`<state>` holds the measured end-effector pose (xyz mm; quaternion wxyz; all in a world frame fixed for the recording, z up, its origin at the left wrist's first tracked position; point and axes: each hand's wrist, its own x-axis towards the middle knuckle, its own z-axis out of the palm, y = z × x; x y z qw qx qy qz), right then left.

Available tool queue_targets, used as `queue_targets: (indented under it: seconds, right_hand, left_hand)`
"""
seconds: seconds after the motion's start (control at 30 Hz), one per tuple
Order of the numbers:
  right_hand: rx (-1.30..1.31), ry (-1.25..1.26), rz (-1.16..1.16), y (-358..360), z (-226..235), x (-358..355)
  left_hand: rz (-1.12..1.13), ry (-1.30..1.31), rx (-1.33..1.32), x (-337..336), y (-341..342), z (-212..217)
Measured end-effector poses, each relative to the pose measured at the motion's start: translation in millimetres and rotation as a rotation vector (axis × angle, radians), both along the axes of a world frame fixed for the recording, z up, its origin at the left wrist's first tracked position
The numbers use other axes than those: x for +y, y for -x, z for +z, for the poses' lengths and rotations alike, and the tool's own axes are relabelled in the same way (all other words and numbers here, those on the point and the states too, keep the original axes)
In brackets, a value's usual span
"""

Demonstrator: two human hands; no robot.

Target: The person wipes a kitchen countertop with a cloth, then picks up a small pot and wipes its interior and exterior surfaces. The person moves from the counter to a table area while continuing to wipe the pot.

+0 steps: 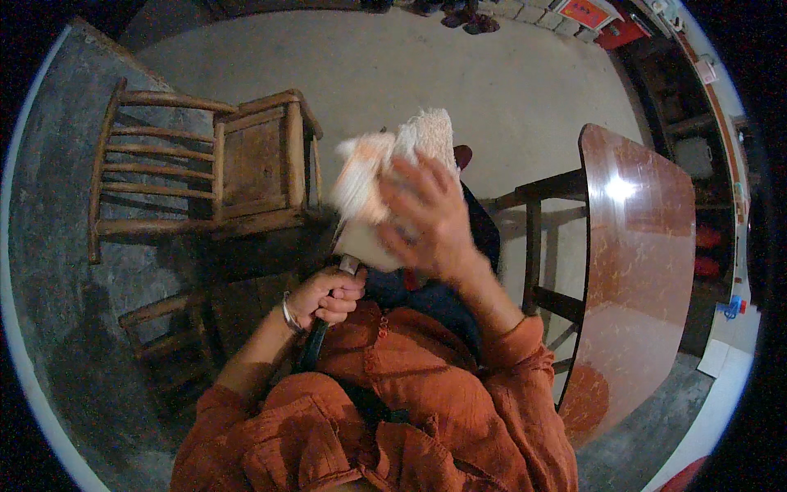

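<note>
My left hand [332, 296] is wrapped round the dark handle of what looks like a cleaver, its broad pale blade [366, 245] pointing away from me. Over the far part of the blade lies a white and peach towel [426, 135], bunched and partly blurred. My right hand [426, 215] presses on this towel from above, fingers bent over it and smeared by motion. The towel and the right hand hide most of the blade. A bracelet circles my left wrist.
A wooden chair [258, 156] stands at the left, with another wooden chair [164, 316] nearer to me. At the right is a glossy reddish-brown table [635, 271] on dark legs. Shoes [471, 20] lie at the far wall, and shelves line the far right.
</note>
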<state>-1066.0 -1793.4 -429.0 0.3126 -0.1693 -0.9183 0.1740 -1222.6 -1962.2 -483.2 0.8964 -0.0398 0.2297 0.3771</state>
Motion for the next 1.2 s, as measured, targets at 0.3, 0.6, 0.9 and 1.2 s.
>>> queue_targets:
  seconds: [0.3,0.6,0.9,1.2]
  right_hand:
    - [0.025,-0.080,0.030,-5.5,-21.8,-43.0]
    - [0.079,1.020,-0.019,20.3,-9.3,57.9]
    - [0.074,1.418,-0.084,13.3,-45.0,100.6]
    - [0.079,0.093,-0.117,1.8,-7.7,-2.0]
  left_hand:
    - [0.062,0.051,0.038,-2.1,2.4,1.8]
    - [-0.010,0.069,0.033,2.0,3.2,-1.6]
    - [-0.012,0.035,0.047,3.9,-0.2,-3.4]
    - [-0.042,-0.031,0.043,-4.3,0.6,-24.5]
